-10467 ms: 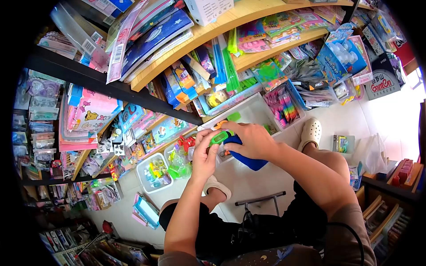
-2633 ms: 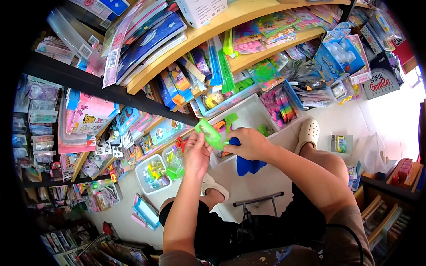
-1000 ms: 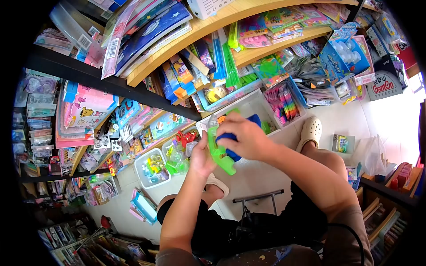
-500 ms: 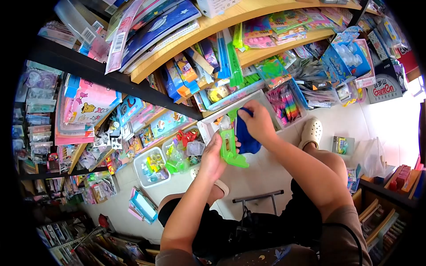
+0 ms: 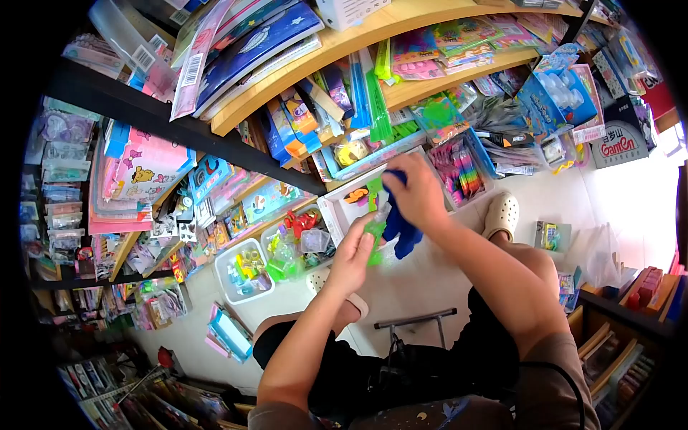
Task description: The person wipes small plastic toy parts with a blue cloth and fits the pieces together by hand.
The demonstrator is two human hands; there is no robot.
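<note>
My left hand (image 5: 351, 256) is closed round a bright green plastic toy piece (image 5: 375, 231), held upright near the middle of the view. Just right of it, my right hand (image 5: 417, 192) grips a dark blue cloth (image 5: 403, 233), which hangs down beside the green piece. The two hands are close together over the front of a white bin (image 5: 335, 221). Inside that bin lie an orange item (image 5: 356, 195) and another green piece, partly hidden by the hands and the cloth.
A white tub (image 5: 247, 297) of small toys and a clear tub with red and green toys stand to the left. Shelves (image 5: 344, 44) packed with stationery curve overhead. A bin of rainbow-coloured items (image 5: 466, 172) is at the right. A black metal stand (image 5: 416, 319) sits between the legs.
The green piece has turned from broad and flat to a narrow edge-on view. The blue cloth now hangs bunched beneath my right hand, which has shifted slightly.
</note>
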